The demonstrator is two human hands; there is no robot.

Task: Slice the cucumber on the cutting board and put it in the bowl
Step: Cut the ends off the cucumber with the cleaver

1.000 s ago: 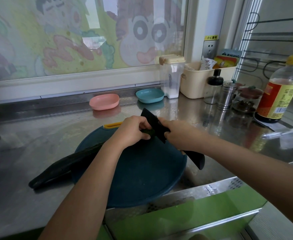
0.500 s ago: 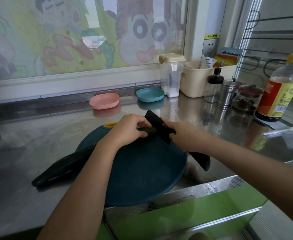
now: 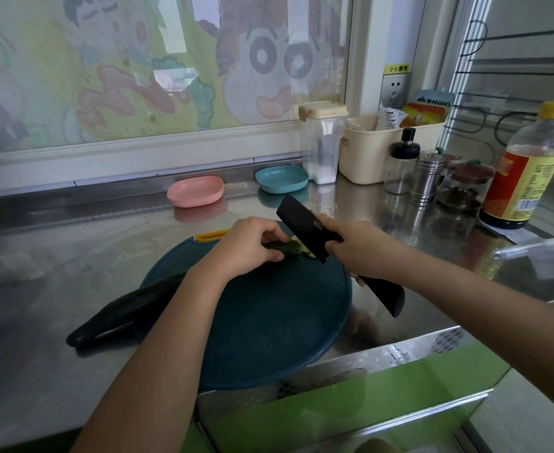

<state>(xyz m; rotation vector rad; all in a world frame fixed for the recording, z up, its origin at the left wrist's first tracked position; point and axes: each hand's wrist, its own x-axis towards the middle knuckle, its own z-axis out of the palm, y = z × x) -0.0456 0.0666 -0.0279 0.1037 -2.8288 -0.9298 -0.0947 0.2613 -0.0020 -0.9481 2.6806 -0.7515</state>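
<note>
Centre of frame: a round dark-blue cutting board (image 3: 269, 325) with a yellow tab at its far edge is set on a stainless-steel surface (image 3: 40, 273).

The cucumber (image 3: 138, 299), long and dark-skinned, is laid diagonally. Its uncut end overhangs the board's left rim onto the surface at lower left. Its other end is located on the board just above centre, under the hands.

Left hand (image 3: 246, 246): fingers are curled over the cucumber near its cut end, and it is pinned to the board.

Right hand (image 3: 357, 248): closed around a black knife (image 3: 303, 223) where the blade meets the handle. The handle is seen projecting behind the hand toward the lower right. The broad blade is tilted, with its lower edge brought against the cucumber's end. Pale green flesh is exposed at the blade. Whether a slice has been fully separated cannot be told.

Upper centre, along the back of the surface: a pink bowl (image 3: 195, 191) and a blue bowl (image 3: 281, 179) are set well apart from the board. No contents are visible in either.

Upper right: a clear container with a cream lid (image 3: 321, 142), a cream basket (image 3: 367, 152) holding packets, a black-capped glass bottle (image 3: 400, 165), a steel shaker (image 3: 427, 176), a red-lidded jar (image 3: 465, 186) and a yellow-capped sauce bottle (image 3: 527, 168) are grouped together.
</note>
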